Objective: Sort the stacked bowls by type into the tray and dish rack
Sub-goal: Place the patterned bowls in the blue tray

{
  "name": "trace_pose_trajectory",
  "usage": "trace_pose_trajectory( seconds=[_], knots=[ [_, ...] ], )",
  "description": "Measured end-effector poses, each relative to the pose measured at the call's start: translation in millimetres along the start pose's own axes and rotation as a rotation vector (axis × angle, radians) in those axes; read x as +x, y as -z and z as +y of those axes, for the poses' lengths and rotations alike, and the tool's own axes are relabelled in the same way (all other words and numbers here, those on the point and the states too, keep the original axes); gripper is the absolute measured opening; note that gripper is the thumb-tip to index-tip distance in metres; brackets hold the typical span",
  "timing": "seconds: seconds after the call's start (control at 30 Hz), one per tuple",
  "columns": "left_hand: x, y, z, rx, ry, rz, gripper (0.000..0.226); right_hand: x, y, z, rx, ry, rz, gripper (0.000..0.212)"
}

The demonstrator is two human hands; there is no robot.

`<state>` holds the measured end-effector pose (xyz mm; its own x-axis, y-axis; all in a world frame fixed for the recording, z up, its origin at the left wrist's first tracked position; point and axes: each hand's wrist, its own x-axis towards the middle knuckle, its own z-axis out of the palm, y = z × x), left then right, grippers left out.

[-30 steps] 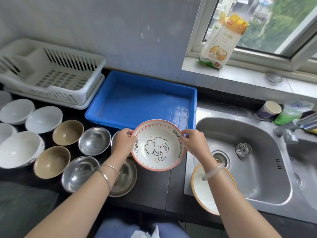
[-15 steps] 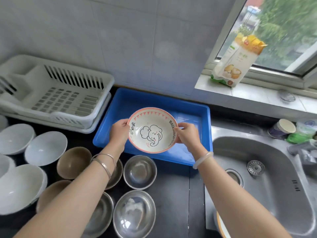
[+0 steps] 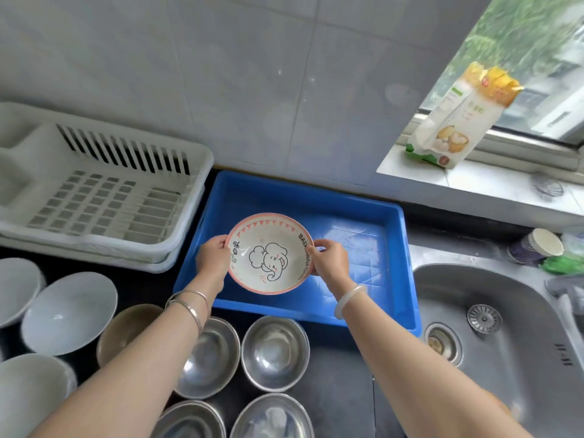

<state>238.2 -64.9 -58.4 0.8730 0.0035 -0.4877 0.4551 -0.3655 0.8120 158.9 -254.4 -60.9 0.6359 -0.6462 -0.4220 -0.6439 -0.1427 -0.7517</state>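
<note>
A white bowl with a pink rim and an elephant drawing point(image 3: 270, 252) is held over the left part of the blue tray point(image 3: 363, 216). My left hand point(image 3: 212, 257) grips its left rim and my right hand point(image 3: 328, 260) grips its right rim. Whether the bowl touches the tray floor I cannot tell. The white dish rack point(image 3: 104, 197) stands left of the tray and holds nothing. On the dark counter in front lie several steel bowls point(image 3: 275, 352), a tan bowl point(image 3: 126, 327) and white bowls point(image 3: 69, 311).
A steel sink point(image 3: 505, 343) lies to the right of the tray, with a paper cup point(image 3: 537, 248) behind it. A food bag point(image 3: 458, 121) stands on the window sill. The tiled wall rises right behind tray and rack.
Both hands have carried the elephant bowl away from the counter's front edge, further back over the blue tray. My view has tilted up and shifted with it.
</note>
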Motion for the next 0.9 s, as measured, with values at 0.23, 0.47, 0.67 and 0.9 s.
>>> trace_pose_trajectory(
  seconds=[0.23, 0.47, 0.67, 0.9],
  knots=[
    [8.6, 0.7, -8.3, -0.06, 0.014, -0.037, 0.031, 0.2, -8.8, 9.2, 0.03, -0.034, -0.007, 0.011],
    [2.3, 9.4, -12.7, -0.208, 0.255, -0.211, 0.029, -21.7, -1.8, 17.7, 0.272, -0.159, -0.192, 0.02],
    [1.1, 15.2, -20.1, -0.276, 0.327, -0.318, 0.046, -38.6, 1.4, 30.0, 0.581, -0.215, -0.281, 0.025],
    [9.6, 8.4, -26.4, -0.533, 0.3, -0.151, 0.03, -26.7, -17.5, 7.3, 0.66, -0.202, -0.248, 0.028]
  ],
)
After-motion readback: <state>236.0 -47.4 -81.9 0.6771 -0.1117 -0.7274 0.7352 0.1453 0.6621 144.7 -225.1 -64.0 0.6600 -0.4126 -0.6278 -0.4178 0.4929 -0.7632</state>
